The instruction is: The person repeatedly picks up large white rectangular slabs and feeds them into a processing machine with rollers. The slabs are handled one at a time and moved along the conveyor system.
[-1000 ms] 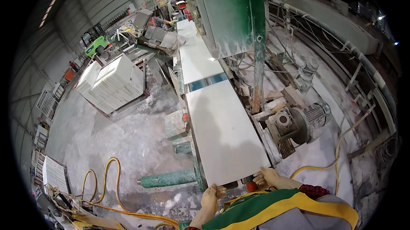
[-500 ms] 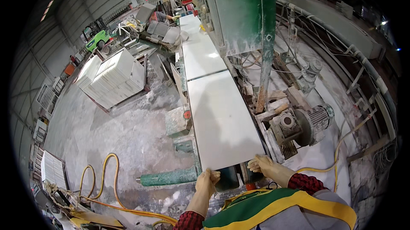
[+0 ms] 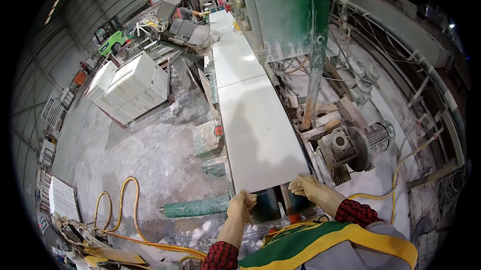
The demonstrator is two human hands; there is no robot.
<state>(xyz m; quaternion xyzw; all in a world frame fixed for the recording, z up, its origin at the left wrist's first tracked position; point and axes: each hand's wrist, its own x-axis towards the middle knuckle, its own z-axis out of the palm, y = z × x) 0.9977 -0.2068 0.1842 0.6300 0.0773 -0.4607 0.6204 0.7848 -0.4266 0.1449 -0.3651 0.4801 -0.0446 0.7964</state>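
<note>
Head view: left hand [image 3: 241, 205], right hand [image 3: 309, 188], grip unclear, at white slab [image 3: 263, 142]; green cylinder [image 3: 196, 207] left, motor [image 3: 379, 136] right.

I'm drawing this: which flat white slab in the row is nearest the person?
The flat white rectangular slab whose near edge faces the green-and-yellow apron; the other slabs lie beyond its far edge.

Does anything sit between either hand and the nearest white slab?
Nothing visible: the left hand and right hand are at the closest corners of the near slab. The next slab lies just beyond its far edge.
</note>
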